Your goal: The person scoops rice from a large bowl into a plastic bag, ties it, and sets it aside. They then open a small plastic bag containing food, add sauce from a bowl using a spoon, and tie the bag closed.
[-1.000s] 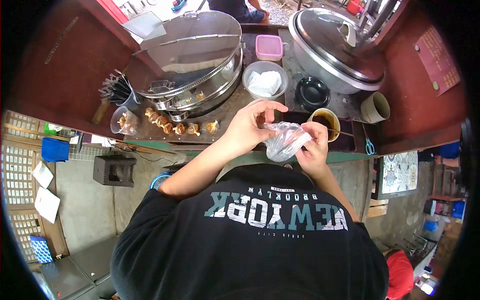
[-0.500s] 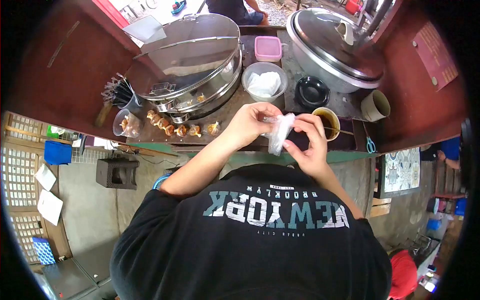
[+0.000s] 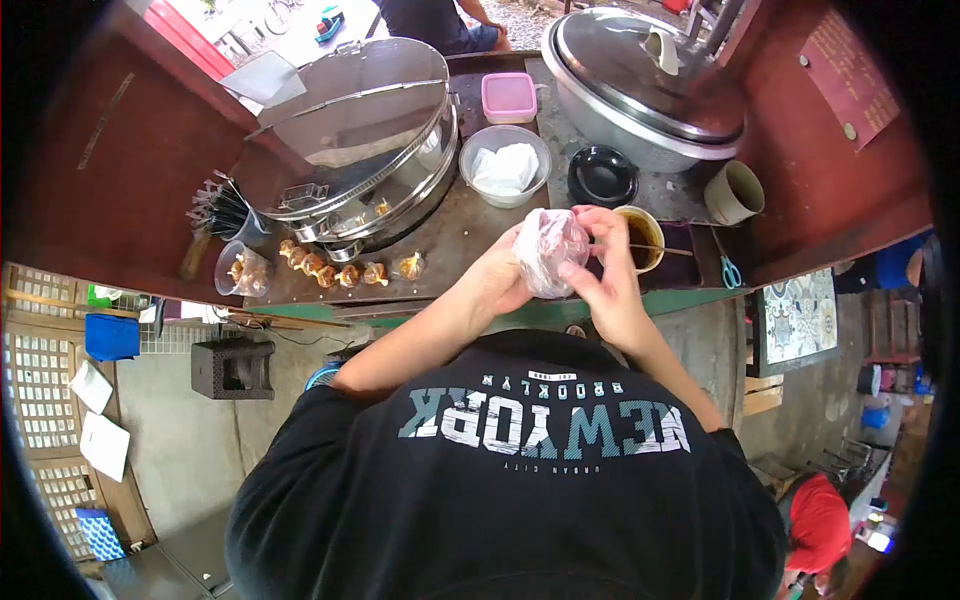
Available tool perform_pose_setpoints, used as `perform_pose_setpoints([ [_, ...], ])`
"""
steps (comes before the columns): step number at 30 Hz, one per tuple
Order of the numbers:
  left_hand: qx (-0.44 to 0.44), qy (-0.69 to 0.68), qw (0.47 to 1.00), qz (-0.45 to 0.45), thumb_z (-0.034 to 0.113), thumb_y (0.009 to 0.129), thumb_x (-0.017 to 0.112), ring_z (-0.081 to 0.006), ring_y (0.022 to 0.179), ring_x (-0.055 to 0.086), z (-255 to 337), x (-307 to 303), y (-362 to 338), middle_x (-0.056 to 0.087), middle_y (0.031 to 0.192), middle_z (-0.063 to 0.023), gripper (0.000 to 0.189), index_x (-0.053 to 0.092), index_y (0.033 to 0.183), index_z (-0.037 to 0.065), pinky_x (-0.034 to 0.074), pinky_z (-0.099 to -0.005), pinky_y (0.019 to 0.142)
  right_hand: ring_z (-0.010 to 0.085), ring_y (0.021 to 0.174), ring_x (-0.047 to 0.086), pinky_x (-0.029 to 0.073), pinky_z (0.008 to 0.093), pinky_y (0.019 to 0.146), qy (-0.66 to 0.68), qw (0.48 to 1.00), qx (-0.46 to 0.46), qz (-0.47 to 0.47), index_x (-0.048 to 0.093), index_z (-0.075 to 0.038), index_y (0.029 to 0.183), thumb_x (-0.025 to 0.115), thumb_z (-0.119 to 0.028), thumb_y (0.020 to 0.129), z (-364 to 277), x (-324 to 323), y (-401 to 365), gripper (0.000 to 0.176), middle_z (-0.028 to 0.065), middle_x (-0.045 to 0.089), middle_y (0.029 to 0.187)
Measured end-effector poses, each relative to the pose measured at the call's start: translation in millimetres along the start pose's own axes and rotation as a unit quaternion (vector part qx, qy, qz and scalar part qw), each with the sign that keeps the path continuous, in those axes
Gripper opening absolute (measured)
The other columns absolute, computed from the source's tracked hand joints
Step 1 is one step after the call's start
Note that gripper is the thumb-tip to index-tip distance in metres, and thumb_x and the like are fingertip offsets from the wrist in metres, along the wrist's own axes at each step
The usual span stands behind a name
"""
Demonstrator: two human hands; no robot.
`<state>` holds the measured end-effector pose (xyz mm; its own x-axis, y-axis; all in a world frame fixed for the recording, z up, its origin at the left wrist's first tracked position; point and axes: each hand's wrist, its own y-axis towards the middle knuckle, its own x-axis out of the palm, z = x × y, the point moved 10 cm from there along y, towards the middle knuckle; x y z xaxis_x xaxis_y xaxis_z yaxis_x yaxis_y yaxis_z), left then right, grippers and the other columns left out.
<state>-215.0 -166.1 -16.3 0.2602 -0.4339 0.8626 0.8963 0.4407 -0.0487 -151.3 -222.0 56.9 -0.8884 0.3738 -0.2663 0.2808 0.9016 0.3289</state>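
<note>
A thin clear plastic bag (image 3: 552, 250) is between my two hands, puffed out into a rounded shape. My left hand (image 3: 498, 272) is closed around its left side; some of those fingers are hidden by the plastic. On the other side, my right hand (image 3: 612, 268) pinches the bag's edge with thumb and fingers. Just beyond the right hand stands a tub of brown sauce (image 3: 640, 232) with a stick in it. A round clear container (image 3: 505, 165) holding white plastic sits above the bag, beside a black bowl (image 3: 603, 176).
Small bagged portions (image 3: 335, 270) lie in a row by a big round lidded metal pan (image 3: 385, 150). At right are a large lidded pot (image 3: 650, 90), a beige cup (image 3: 734, 192) and scissors (image 3: 731, 270). A pink-lidded box (image 3: 509, 97) is at the back.
The plastic bag went from a narrow, gathered strip to a wide, puffed shape. My left hand moved lower and around the bag's side. The whole view shifted slightly.
</note>
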Motion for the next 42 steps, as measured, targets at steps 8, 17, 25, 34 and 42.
perform_pose_setpoints([
  [8,-0.001,0.033,0.999,-0.026,0.012,0.084,0.066,-0.0172,0.092,0.062,-6,-2,4,0.062,0.104,-0.0066,0.031,0.057,0.113,0.005,0.052,-0.0321,0.08,0.0344,0.129,0.032,0.021,0.0526,0.1,-0.373,0.915,-0.149,-0.042,0.061,-0.002,0.097,0.063,-0.045,0.078,-30,17,-8,0.046,0.0169,0.042,0.131],
  [17,-0.005,0.057,0.998,-0.038,0.009,0.079,0.07,-0.0162,0.096,0.061,-12,-5,4,0.062,0.105,-0.006,0.038,0.056,0.115,0.006,0.051,-0.0317,0.084,0.0329,0.135,0.025,0.015,0.0595,0.102,-0.377,0.919,-0.106,-0.038,0.061,-0.004,0.107,0.06,-0.047,0.08,-16,8,-13,0.051,0.0146,0.031,0.143],
  [25,0.034,0.087,0.995,-0.024,0.007,0.071,0.077,-0.016,0.097,0.061,-6,-5,9,0.062,0.107,-0.0056,0.05,0.055,0.115,0.006,0.05,-0.0319,0.085,0.0356,0.134,0.026,0.019,0.0543,0.103,-0.229,0.97,-0.078,-0.033,0.061,-0.005,0.105,0.061,-0.039,0.083,-1,1,-21,0.04,0.0157,0.034,0.14],
  [34,0.079,0.262,0.962,0.008,0.006,0.073,0.075,-0.0107,0.098,0.056,-3,-10,9,0.058,0.11,0.0,0.052,0.051,0.12,0.008,0.049,-0.0302,0.085,0.0365,0.13,0.031,0.019,0.0542,0.101,-0.394,0.911,-0.12,-0.016,0.065,-0.002,0.099,0.061,-0.04,0.081,-41,12,-10,0.043,0.0176,0.045,0.129],
  [42,0.216,0.381,0.896,0.075,0.007,0.07,0.075,-0.0167,0.105,0.055,32,-20,3,0.056,0.118,-0.0079,0.059,0.049,0.122,0.002,0.043,-0.031,0.092,0.0291,0.111,0.045,0.031,0.0439,0.091,-0.311,0.934,-0.147,-0.093,0.061,-0.006,0.108,0.068,-0.024,0.075,-42,46,-9,0.038,0.0101,0.055,0.112],
])
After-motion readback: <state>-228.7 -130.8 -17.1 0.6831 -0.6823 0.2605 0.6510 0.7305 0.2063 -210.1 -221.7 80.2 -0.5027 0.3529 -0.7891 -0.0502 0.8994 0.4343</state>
